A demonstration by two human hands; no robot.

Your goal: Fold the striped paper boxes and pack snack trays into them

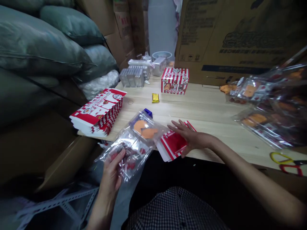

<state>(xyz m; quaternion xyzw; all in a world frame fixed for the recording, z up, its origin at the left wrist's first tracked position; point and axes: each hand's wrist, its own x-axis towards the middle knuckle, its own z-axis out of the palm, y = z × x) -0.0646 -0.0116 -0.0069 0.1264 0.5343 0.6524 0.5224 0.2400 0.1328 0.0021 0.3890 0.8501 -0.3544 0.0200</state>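
My left hand point(114, 167) grips the near end of a clear plastic bag point(133, 145), thumb on top. Orange flat pieces and small red items show through the film. The bag's far end reaches over the table beside a small dark blue block point(148, 112). With fingers spread, my right hand point(188, 135) lies over a red-and-white striped card stack point(174, 144) at the table's front edge; whether it presses on the stack I cannot tell. A small gold packet point(155, 97) rests farther back on the wood.
Folded striped cartons point(98, 107) are stacked at left. Behind stand a made-up striped box point(175, 80) and clear plastic cases point(131, 76). Filled bags point(268, 111) pile at right, near scissors point(286, 161). A large cardboard box point(240, 41) blocks the back; sacks point(35, 44) rise at left.
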